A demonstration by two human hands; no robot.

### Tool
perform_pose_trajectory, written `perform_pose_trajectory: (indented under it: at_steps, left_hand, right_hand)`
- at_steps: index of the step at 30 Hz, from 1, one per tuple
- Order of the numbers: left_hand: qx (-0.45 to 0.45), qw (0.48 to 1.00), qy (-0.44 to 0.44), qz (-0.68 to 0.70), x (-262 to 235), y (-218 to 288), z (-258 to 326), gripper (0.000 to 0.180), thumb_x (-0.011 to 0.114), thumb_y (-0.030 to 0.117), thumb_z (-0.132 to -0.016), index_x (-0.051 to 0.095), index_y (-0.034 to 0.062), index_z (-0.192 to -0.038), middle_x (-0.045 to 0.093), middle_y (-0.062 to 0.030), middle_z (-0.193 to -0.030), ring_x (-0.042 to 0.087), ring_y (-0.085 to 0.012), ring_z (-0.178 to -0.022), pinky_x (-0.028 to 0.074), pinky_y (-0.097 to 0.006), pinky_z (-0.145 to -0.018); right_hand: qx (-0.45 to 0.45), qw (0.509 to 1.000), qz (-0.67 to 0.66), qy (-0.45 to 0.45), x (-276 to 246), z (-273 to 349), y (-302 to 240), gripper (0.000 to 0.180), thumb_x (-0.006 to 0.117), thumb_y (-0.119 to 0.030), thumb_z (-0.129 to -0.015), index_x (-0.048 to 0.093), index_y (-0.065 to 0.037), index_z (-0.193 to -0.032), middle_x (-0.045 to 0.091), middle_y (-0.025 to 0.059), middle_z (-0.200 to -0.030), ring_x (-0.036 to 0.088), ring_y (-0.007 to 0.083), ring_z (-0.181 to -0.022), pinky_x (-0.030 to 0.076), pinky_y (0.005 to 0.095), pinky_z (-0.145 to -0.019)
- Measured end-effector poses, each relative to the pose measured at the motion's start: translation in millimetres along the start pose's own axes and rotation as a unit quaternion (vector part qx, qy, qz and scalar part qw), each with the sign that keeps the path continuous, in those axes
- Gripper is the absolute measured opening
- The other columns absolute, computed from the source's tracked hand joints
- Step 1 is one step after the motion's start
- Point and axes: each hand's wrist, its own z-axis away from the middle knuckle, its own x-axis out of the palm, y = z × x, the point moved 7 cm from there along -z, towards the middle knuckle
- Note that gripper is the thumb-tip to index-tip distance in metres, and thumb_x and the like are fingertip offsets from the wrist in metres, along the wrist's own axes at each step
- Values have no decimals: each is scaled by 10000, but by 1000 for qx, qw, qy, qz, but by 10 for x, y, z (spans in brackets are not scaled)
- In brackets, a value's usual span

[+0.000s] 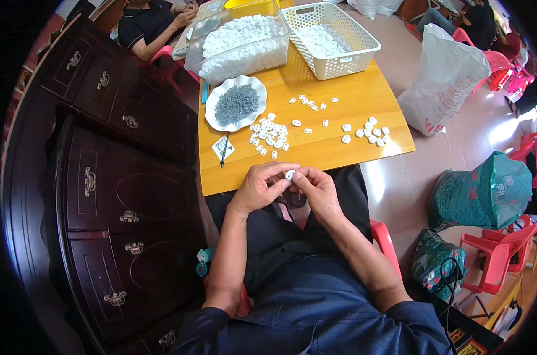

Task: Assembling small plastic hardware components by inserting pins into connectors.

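Between my two hands, just off the table's near edge, is a small white plastic piece (290, 174) with dark holes. My left hand (264, 188) pinches it from the left, and my right hand (317, 190) grips its other side with thumb and fingers. On the wooden table (333, 148) in front, a loose pile of similar white pieces (269, 135) lies left of centre, with several more scattered farther back. Another group of white pieces (372, 133) sits to the right. A scalloped white plate (211, 112) holds a heap of small grey parts (238, 105).
A clear bin (191, 66) and a cream basket (363, 54), both with white pieces, stand at the back. A black pen-like tool (225, 149) lies near the left edge. Dark drawers (103, 177) line the left; a white sack (443, 83) and teal bags (481, 189) stand right. Another person (153, 26) sits far left.
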Motion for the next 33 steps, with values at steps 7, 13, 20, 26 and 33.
perform_pose_trajectory:
  at_steps: [7,13,20,26,33]
  left_hand:
    - [-30,992,-23,120,-22,-266,28,296,671,-33,-911,678,-12,-1206,737,-53,-957,718,-106,-818,579,-237,-730]
    - [-37,979,-44,198,-30,-313,46,287,691,3,-931,657,-19,-1216,721,-52,-1000,718,-130,-870,593,-257,-760]
    - [-53,966,-56,245,-6,-349,56,264,684,20,-942,663,-6,-1203,696,-33,-1058,685,-113,-933,579,-262,-807]
    - [-53,963,-57,257,0,-384,60,256,682,40,-953,663,-1,-1205,685,-25,-1072,671,-108,-953,565,-255,-834]
    - [-39,962,-56,266,15,-400,38,264,697,46,-946,666,2,-1204,682,-28,-1078,664,-108,-962,557,-253,-847]
  right_hand:
    - [-23,998,57,-6,-10,5,5,185,627,-176,-1027,673,-4,-973,666,0,-821,589,62,-756,467,209,-702]
    - [-55,990,126,-2,10,17,-19,197,626,-167,-1022,665,17,-964,680,18,-804,617,63,-741,508,229,-675]
    - [-82,983,166,19,28,43,-65,207,646,-178,-1008,677,10,-929,674,5,-742,604,51,-687,490,227,-620]
    - [-69,984,161,28,51,89,-111,195,649,-169,-1006,681,11,-939,655,-6,-737,572,39,-669,466,214,-600]
    - [-66,994,80,19,49,80,-17,176,647,-148,-1009,671,21,-967,656,-16,-815,578,41,-731,475,205,-658]
